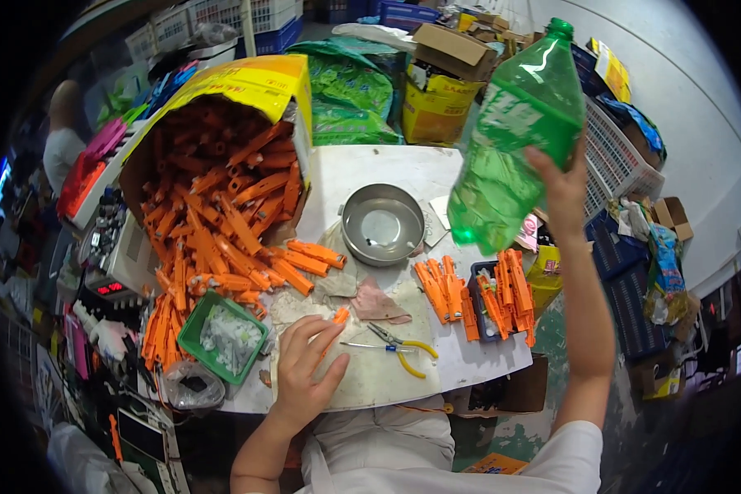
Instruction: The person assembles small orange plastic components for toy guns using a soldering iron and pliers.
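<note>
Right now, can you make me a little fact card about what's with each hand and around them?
Left hand: at an orange plastic piece; grip unclear
Right hand: holding a green plastic bottle, raised and tilted, cap end up
Tools: yellow-handled pliers, screwdriver
Middle: round metal bowl
Left side: open yellow sack with many orange plastic pieces; green basket
</note>
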### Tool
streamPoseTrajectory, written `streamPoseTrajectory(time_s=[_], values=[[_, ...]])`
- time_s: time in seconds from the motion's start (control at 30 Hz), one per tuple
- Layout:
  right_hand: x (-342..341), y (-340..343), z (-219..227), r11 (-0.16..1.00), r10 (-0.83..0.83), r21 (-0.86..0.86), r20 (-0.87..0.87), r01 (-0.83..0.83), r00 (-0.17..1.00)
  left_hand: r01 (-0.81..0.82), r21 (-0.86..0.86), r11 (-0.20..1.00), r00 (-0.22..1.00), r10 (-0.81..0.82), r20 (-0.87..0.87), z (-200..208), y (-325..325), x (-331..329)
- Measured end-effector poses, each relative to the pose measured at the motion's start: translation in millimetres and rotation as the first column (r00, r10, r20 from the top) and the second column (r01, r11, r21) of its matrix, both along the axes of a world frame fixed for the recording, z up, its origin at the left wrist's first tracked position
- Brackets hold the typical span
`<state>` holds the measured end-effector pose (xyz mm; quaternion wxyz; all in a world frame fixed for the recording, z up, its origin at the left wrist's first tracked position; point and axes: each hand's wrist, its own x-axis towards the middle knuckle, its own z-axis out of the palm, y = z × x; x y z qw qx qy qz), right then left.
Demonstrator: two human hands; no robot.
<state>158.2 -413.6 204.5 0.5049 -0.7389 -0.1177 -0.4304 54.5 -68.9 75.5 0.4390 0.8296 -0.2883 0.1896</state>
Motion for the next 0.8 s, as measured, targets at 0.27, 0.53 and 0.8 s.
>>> streamPoseTrajectory(time_s=[0.27, 0.53, 0.8], values=[[-78.9, 27.7, -3.6, 0.932, 0.354, 0.328, -0.728, -0.154, 0.587, 0.172, -0.417, 0.892, 0.891, -0.321, -0.320, -20.0, -53.8, 0.7], [-106.4, 28.5, -55.2, 0.897, 0.443, 0.410, -0.832, -0.166, 0.335, 0.364, -0.572, 0.735, 0.538, -0.667, -0.515, -47.6, -74.9, -36.4], [-98.9, 34.8, -66.8, 0.919, 0.382, 0.343, -0.895, -0.194, 0.230, 0.217, -0.513, 0.830, 0.659, -0.512, -0.551, -43.6, -37.5, -22.6]])
